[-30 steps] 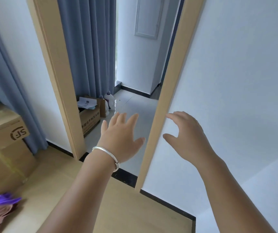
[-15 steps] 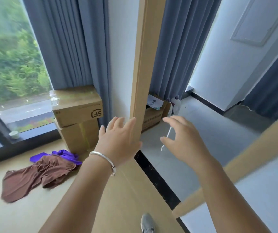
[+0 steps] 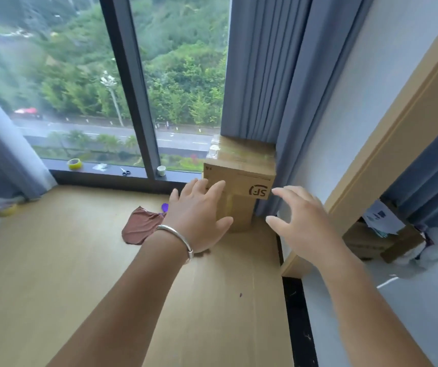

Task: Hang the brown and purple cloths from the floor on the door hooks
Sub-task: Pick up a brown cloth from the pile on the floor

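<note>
Two hands are held out above the wooden floor (image 3: 53,274), both empty; the left hand (image 3: 199,218) is spread with straight fingers, the right hand (image 3: 302,221) is loosely open. The brown cloth (image 3: 139,226) is seen crumpled on the floor beside the stacked cardboard boxes (image 3: 239,178) (partly hidden by the left wrist); the purple cloth (image 3: 164,207) is glimpsed just behind it.
</note>
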The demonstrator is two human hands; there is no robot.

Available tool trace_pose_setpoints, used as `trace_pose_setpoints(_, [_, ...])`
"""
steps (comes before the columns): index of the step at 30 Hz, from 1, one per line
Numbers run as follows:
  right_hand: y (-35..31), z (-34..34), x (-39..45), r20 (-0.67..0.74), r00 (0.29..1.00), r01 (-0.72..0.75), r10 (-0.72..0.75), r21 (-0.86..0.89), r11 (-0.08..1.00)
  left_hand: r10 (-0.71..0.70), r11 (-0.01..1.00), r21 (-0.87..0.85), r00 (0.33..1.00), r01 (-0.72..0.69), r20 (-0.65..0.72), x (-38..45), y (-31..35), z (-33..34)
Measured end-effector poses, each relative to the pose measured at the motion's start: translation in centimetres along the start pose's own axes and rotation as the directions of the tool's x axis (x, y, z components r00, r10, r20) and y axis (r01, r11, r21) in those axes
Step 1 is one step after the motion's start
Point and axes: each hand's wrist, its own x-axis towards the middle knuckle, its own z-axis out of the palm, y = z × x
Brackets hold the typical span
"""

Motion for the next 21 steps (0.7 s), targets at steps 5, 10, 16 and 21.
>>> trace_pose_setpoints(5, [-1.3,3.1,5.7,0.096,0.985,0.144,-0.146,0.027,0.989,-0.176,0.984,0.037,0.984,0.175,0.018,1.2,-3.2,0.4])
trace_pose_setpoints(10, [-3.7,7.3,11.0,0.188,0.954,0.227,-0.232,0.047,0.973,-0.343,0.939,0.023,0.938,0.342,0.054,2.7,-8.3,0.8])
trace_pose_setpoints(16, [-7.5,14.1,18.6,0.295,0.916,0.270,-0.270,0.042,0.962,-0.451,0.891,-0.010,0.889,0.454,0.082,6.8,-17.1,1.6])
trace_pose_setpoints(21, [-11.0,21.5,26.8,0.403,0.885,0.261,-0.234,-0.012,0.965,-0.496,0.858,-0.084,0.860,0.507,0.123,13.3,-26.7,3.2])
